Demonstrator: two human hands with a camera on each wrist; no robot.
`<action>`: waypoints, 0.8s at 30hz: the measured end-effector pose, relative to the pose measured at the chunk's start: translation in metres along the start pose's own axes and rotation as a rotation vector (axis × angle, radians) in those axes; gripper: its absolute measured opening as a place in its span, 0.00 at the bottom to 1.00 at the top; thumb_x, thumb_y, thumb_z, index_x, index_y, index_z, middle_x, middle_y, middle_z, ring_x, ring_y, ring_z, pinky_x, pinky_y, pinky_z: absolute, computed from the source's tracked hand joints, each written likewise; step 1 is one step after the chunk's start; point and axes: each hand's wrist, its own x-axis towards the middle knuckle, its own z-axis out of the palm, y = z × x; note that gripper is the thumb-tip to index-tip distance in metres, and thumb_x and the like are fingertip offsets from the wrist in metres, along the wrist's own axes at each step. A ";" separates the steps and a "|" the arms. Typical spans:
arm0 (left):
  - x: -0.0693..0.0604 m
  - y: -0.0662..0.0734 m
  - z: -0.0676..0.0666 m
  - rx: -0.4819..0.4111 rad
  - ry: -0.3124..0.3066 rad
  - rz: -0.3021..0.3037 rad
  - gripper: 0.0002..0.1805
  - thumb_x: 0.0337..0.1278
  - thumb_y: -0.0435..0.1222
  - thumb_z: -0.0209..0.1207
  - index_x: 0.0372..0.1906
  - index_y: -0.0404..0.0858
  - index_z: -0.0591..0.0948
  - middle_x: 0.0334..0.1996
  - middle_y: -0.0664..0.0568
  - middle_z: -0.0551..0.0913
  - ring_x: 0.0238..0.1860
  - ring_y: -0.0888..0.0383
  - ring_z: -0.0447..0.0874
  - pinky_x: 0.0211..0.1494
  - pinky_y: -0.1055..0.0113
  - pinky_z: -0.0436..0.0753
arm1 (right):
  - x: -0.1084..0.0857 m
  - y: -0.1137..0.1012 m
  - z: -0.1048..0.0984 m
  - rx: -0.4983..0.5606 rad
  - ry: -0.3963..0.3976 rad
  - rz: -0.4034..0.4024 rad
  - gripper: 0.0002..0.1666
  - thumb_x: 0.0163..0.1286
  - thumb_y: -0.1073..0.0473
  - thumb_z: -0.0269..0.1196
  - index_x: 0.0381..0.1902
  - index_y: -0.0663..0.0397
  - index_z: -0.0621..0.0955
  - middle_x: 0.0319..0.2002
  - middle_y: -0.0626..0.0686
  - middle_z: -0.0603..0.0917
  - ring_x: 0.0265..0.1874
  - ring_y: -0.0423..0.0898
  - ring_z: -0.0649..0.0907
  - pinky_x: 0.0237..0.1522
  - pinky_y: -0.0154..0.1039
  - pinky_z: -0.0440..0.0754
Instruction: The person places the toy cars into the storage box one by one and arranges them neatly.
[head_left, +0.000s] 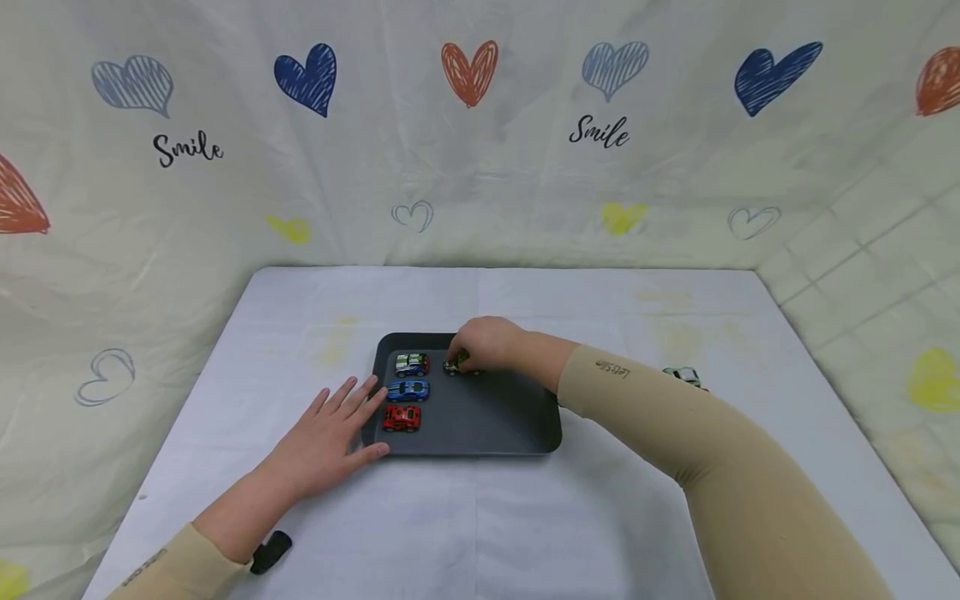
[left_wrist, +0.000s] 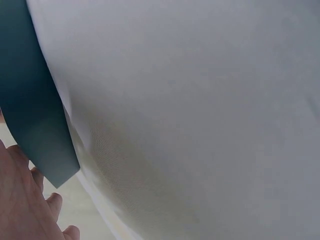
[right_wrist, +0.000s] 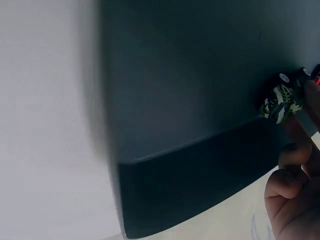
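Note:
A dark grey tray (head_left: pixel 487 429) lies on the table. Along its left side stand three toy cars in a column: a white-and-green one (head_left: pixel 412 364), a blue one (head_left: pixel 407 391) and a red one (head_left: pixel 402 418). Near the tray's far edge my right hand (head_left: pixel 487 340) pinches a green camouflage toy car (right_wrist: pixel 281 104) between thumb and fingers, low over the tray floor. My left hand (head_left: pixel 322 437) rests with spread, straight fingers at the tray's left rim. In the left wrist view, the left hand (left_wrist: pixel 25 200) shows beside the tray's wall.
Another toy car, pale in colour (head_left: pixel 682 375), sits on the table right of the tray, partly behind the right forearm. A black object (head_left: pixel 271 552) is by the left wrist. White cloth (head_left: pixel 420 533) covers the table, and a heart-printed curtain (head_left: pixel 480 167) hangs behind it.

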 end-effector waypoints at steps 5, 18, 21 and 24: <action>0.000 0.001 0.000 0.003 -0.004 0.002 0.47 0.62 0.69 0.47 0.78 0.46 0.59 0.79 0.49 0.53 0.77 0.42 0.47 0.74 0.37 0.50 | -0.002 0.000 -0.006 0.024 0.017 -0.008 0.19 0.70 0.53 0.66 0.58 0.43 0.84 0.55 0.45 0.84 0.55 0.44 0.81 0.57 0.41 0.79; 0.001 -0.001 0.002 -0.001 -0.022 -0.010 0.48 0.61 0.70 0.47 0.79 0.47 0.57 0.79 0.50 0.51 0.78 0.42 0.45 0.75 0.38 0.48 | -0.018 0.005 -0.025 0.120 0.078 -0.001 0.20 0.70 0.53 0.66 0.59 0.43 0.84 0.56 0.45 0.84 0.57 0.44 0.81 0.58 0.42 0.78; 0.001 -0.001 0.002 -0.005 -0.014 -0.013 0.48 0.61 0.70 0.48 0.79 0.48 0.57 0.79 0.51 0.51 0.78 0.42 0.45 0.75 0.38 0.48 | -0.028 0.010 -0.029 0.143 0.121 -0.006 0.21 0.69 0.52 0.67 0.59 0.43 0.84 0.55 0.45 0.84 0.57 0.44 0.81 0.58 0.42 0.78; 0.000 -0.001 0.003 -0.003 -0.014 -0.017 0.47 0.62 0.68 0.50 0.79 0.48 0.57 0.79 0.51 0.51 0.78 0.43 0.45 0.75 0.38 0.48 | -0.040 0.017 -0.032 0.172 0.151 0.010 0.21 0.69 0.51 0.67 0.59 0.42 0.84 0.54 0.45 0.85 0.56 0.46 0.81 0.57 0.44 0.78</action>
